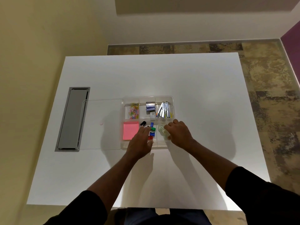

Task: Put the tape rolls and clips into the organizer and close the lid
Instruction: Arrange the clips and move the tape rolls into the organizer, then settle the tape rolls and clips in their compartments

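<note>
A clear plastic organizer (171,99) sits mid-table, its clear lid (102,124) lying open flat to the left. Coloured binder clips (152,129) lie in the front middle compartment. My left hand (140,142) rests over that compartment, fingers apart, touching the clips. Clear tape rolls (161,128) sit in the front right compartment. My right hand (178,133) curls over them, fingertips on the rolls. Whether it grips a roll is hidden.
Other compartments hold coloured paper clips (134,110), a staple box (150,107), metal staple removers (164,109) and pink sticky notes (130,130). A grey cable hatch (71,119) is set in the white table (162,75) at the left.
</note>
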Action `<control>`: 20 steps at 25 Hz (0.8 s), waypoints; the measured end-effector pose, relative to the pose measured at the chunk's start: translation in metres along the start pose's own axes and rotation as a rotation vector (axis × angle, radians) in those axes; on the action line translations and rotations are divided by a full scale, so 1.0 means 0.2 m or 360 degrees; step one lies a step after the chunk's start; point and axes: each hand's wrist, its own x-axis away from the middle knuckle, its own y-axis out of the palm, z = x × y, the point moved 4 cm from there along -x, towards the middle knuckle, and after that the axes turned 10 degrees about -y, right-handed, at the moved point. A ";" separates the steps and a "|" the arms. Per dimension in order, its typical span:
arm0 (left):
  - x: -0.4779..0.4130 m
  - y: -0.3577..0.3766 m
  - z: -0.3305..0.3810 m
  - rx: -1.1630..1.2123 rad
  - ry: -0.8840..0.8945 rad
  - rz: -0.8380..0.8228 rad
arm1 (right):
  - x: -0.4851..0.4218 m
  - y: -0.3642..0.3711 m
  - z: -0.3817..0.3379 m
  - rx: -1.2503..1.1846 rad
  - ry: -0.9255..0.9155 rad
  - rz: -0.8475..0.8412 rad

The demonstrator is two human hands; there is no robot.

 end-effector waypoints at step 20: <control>-0.03 0.16 0.07 -0.0105 0.0046 0.0150 | -0.08 0.10 0.17 -0.0083 0.0034 0.0316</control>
